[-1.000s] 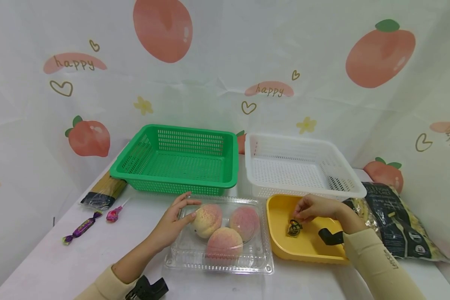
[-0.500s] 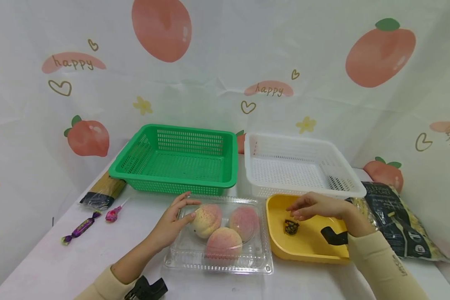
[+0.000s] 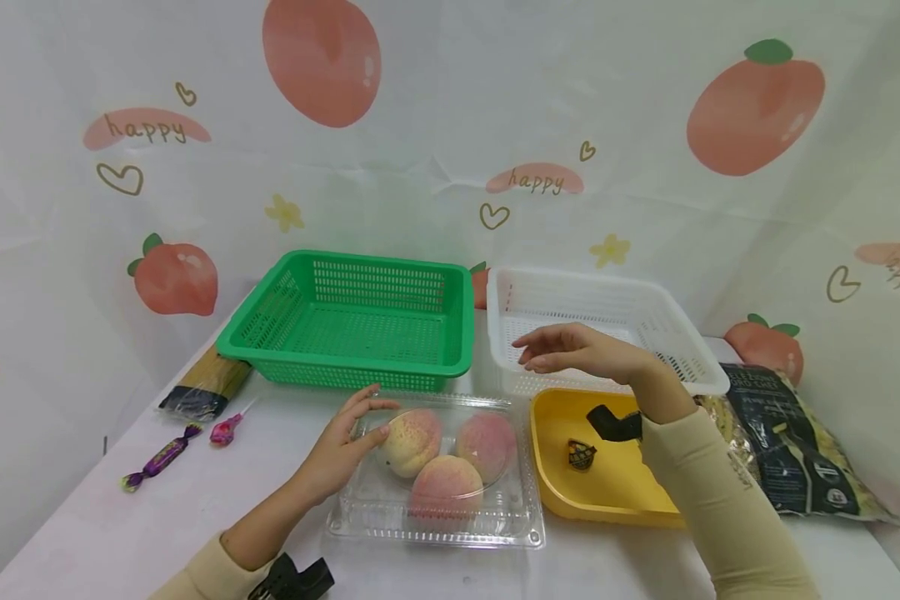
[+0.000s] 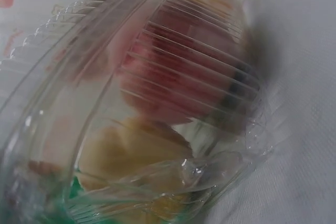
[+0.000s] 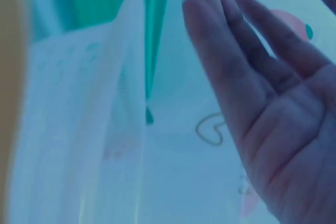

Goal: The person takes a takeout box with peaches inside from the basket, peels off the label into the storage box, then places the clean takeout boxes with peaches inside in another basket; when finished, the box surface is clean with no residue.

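In the head view my left hand (image 3: 345, 442) rests with loosely spread fingers on the left side of a clear plastic clamshell box (image 3: 513, 533). Several... three peaches sit inside it, among them a pinkish peach (image 3: 447, 487) at the front. The left wrist view shows the box wall (image 4: 184, 72) close up, the peaches blurred behind it. My right hand (image 3: 588, 352) hovers in front of the white basket (image 3: 607, 287), fingers nearly straight and holding nothing. Below it, a small black-and-gold wrapped piece (image 3: 581, 455) lies in the yellow tray (image 3: 622, 487).
A green basket (image 3: 345, 365) stands at the back left, beside the white one. Left of the box lie a lollipop (image 3: 225, 431), a purple-wrapped candy (image 3: 162, 458) and a dark-ended packet (image 3: 206, 387). A large black bag (image 3: 787, 450) lies at the right.
My right hand has let go of the small wrapped piece in the yellow tray, then risen and moved away toward the white basket. My left hand has stayed on the box.
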The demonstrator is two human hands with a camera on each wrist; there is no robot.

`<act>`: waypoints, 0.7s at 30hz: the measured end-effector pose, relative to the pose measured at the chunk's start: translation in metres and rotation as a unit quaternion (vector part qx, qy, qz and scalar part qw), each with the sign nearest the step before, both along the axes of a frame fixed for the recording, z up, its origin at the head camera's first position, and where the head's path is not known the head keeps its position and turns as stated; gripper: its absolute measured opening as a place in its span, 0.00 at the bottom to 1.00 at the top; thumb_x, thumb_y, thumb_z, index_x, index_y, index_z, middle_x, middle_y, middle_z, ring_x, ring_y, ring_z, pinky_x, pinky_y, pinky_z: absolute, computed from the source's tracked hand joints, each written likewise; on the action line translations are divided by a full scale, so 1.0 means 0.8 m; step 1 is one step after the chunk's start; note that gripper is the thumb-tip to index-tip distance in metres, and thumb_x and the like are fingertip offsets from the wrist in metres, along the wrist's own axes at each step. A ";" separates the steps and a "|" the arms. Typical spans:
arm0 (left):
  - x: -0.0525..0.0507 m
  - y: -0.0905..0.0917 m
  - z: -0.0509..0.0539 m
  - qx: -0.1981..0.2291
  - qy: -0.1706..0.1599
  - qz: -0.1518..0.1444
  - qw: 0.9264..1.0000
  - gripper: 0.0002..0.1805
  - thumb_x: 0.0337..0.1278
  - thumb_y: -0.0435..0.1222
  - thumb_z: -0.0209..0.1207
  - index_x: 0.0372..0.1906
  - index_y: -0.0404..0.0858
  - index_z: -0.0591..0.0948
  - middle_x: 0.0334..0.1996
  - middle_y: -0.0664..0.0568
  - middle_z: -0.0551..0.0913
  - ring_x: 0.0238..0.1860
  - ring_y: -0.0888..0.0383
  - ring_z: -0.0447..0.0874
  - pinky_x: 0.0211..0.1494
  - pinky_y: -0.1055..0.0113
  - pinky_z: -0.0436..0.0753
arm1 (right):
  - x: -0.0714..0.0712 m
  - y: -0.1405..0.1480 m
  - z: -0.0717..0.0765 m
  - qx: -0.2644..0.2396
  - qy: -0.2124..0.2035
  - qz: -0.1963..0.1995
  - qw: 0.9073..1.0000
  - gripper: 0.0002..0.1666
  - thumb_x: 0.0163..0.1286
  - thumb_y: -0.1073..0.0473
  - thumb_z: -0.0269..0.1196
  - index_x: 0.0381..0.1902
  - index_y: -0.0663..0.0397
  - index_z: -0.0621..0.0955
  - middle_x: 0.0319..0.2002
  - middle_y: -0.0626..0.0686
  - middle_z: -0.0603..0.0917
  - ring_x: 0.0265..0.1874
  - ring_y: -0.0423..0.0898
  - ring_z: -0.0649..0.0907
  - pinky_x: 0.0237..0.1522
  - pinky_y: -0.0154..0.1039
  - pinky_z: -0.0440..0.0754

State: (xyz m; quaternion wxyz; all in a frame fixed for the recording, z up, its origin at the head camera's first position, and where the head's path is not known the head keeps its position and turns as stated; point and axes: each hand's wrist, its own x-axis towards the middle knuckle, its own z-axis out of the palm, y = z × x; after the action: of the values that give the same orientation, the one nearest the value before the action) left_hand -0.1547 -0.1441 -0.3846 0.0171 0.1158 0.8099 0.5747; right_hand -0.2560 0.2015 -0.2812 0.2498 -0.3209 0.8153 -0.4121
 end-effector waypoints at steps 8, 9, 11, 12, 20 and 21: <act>0.014 -0.004 0.008 0.055 -0.036 0.024 0.998 0.38 0.62 0.40 0.56 0.72 0.44 0.52 0.74 0.42 0.42 0.74 0.39 0.35 0.67 0.34 0.48 | -0.038 -0.053 0.012 -0.155 -0.030 -0.050 0.986 0.27 0.73 0.58 0.50 0.65 0.66 0.65 0.65 0.61 0.68 0.66 0.55 0.67 0.68 0.49 0.63; 0.016 -0.004 0.009 0.060 -0.050 0.023 0.997 0.40 0.61 0.40 0.56 0.73 0.45 0.49 0.75 0.43 0.41 0.74 0.39 0.35 0.68 0.34 0.49 | -0.042 -0.060 0.012 -0.172 -0.041 -0.059 0.982 0.27 0.73 0.58 0.50 0.65 0.67 0.64 0.66 0.61 0.67 0.66 0.56 0.66 0.69 0.49 0.61; 0.019 -0.005 0.010 0.063 -0.075 0.024 0.995 0.44 0.60 0.41 0.57 0.74 0.50 0.43 0.75 0.44 0.36 0.74 0.38 0.35 0.67 0.35 0.50 | -0.050 -0.076 0.013 -0.202 -0.064 -0.075 0.974 0.27 0.74 0.60 0.48 0.66 0.67 0.63 0.68 0.61 0.63 0.68 0.57 0.63 0.71 0.50 0.56; 0.021 -0.005 0.010 0.064 -0.088 0.025 0.994 0.46 0.60 0.41 0.58 0.74 0.51 0.41 0.75 0.44 0.34 0.73 0.37 0.34 0.67 0.36 0.51 | -0.054 -0.084 0.012 -0.215 -0.074 -0.086 0.970 0.27 0.74 0.61 0.47 0.67 0.67 0.62 0.69 0.61 0.61 0.69 0.58 0.61 0.71 0.51 0.54; 0.028 -0.004 0.004 0.093 -0.160 0.031 0.982 0.53 0.56 0.39 0.59 0.74 0.44 0.33 0.73 0.35 0.33 0.71 0.31 0.32 0.69 0.39 0.50 | -0.080 -0.132 -0.003 -0.281 -0.155 -0.193 0.927 0.29 0.75 0.57 0.47 0.69 0.63 0.59 0.75 0.55 0.46 0.74 0.54 0.45 0.74 0.50 0.42; 0.029 -0.004 0.002 0.101 -0.168 0.031 0.980 0.53 0.55 0.39 0.59 0.74 0.43 0.33 0.73 0.34 0.34 0.71 0.32 0.32 0.69 0.39 0.50 | -0.084 -0.136 -0.006 -0.289 -0.166 -0.217 0.918 0.30 0.74 0.56 0.47 0.70 0.62 0.59 0.75 0.54 0.45 0.74 0.53 0.44 0.74 0.49 0.41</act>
State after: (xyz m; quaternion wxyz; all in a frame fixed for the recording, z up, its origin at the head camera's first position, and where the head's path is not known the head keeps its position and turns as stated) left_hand -0.1313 -0.1472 -0.3826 0.1233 -0.0062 0.7366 0.6650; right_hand -0.3231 0.0926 -0.2856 0.1826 -0.1214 0.6574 -0.7210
